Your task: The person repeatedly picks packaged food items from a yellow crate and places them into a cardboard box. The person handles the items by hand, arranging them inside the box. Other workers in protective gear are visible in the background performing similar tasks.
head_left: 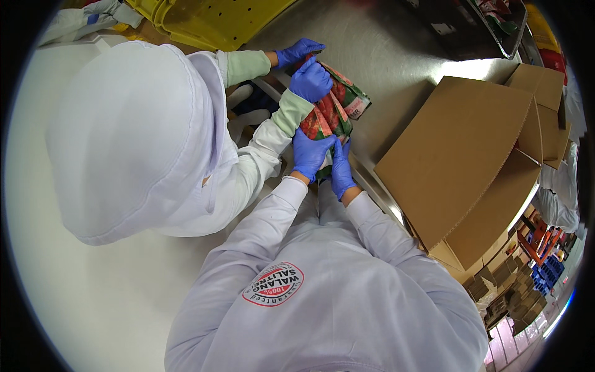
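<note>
1. Tabletop (390, 46) — bare metal, brushed look from where I stand, bright glare patches.
2. Packets (332, 110): glossy printed film, looks like plastic, creased.
3. Left hand (311, 152) and right hand (342, 170): thin, rubbery gloves, smooth, faint sheen.
4. Carton (458, 149) — brown cardboard, matt, flat-faced.
5. Yellow crate (217, 25): hard plastic, semi-glossy.
6. Black bin (455, 28): plastic-looking, shiny rim.
7. Coat (365, 291), co-worker's hood (124, 142): matt white cloth, soft folds.

Head camera: on the person's head, facing steeply down
Coat (353, 291): nearest, lower centre
Left hand (311, 152), right hand (342, 170): seen from above, mid-frame
Table (378, 31): beyond, top centre
Lens: wide fisheye
</note>
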`<state>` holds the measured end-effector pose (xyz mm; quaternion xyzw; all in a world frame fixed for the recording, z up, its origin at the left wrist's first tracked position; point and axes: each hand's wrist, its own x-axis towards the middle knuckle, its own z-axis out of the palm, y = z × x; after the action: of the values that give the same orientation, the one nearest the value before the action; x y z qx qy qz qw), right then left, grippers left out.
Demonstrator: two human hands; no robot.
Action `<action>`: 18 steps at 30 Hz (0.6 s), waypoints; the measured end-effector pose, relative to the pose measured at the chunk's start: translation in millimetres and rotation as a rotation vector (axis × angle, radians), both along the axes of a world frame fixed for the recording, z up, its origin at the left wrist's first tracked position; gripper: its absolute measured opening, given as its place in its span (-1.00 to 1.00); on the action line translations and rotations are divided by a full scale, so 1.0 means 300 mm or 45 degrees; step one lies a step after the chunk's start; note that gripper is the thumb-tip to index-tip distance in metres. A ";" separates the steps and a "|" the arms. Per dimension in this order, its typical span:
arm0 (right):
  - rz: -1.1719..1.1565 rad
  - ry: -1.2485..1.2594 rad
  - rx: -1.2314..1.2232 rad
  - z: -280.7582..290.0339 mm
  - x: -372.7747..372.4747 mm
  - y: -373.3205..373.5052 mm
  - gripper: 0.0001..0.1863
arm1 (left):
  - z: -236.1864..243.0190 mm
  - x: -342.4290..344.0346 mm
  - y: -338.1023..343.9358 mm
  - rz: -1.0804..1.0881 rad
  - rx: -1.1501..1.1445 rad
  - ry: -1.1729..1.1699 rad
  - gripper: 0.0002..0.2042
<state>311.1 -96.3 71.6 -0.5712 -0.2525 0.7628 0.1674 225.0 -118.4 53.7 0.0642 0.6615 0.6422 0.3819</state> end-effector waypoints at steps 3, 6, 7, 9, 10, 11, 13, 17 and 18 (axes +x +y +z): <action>-0.001 -0.033 0.104 -0.073 0.001 -0.027 -0.21 | 0.048 -0.018 -0.008 -0.043 -0.097 0.040 -0.35; -0.012 -0.062 0.088 -0.064 -0.006 -0.031 -0.22 | 0.043 -0.032 -0.004 -0.079 -0.121 -0.011 -0.35; -0.014 -0.070 0.079 -0.061 -0.008 -0.033 -0.22 | 0.035 -0.034 -0.006 -0.085 -0.111 -0.041 -0.35; -0.023 -0.080 0.083 -0.063 -0.010 -0.037 -0.23 | 0.027 -0.036 -0.008 -0.086 -0.109 -0.017 -0.35; -0.032 -0.080 0.082 -0.055 -0.015 -0.035 -0.23 | 0.028 -0.038 -0.006 -0.089 -0.106 -0.006 -0.35; -0.046 -0.072 0.070 -0.043 -0.018 -0.035 -0.23 | 0.029 -0.037 -0.003 -0.080 -0.108 0.026 -0.34; -0.061 -0.041 0.072 -0.035 -0.016 -0.030 -0.23 | 0.052 -0.033 0.005 -0.065 -0.112 0.087 -0.34; -0.001 -0.056 0.173 -0.033 -0.003 -0.012 -0.25 | 0.059 -0.009 0.016 -0.023 -0.050 0.037 -0.34; 0.035 -0.081 0.205 -0.025 -0.003 -0.010 -0.25 | 0.054 -0.018 0.014 -0.065 0.003 -0.069 -0.34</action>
<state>310.0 -99.3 64.1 -0.5764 -0.3261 0.7237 0.1940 219.7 -114.3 69.8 0.0640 0.6482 0.6347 0.4159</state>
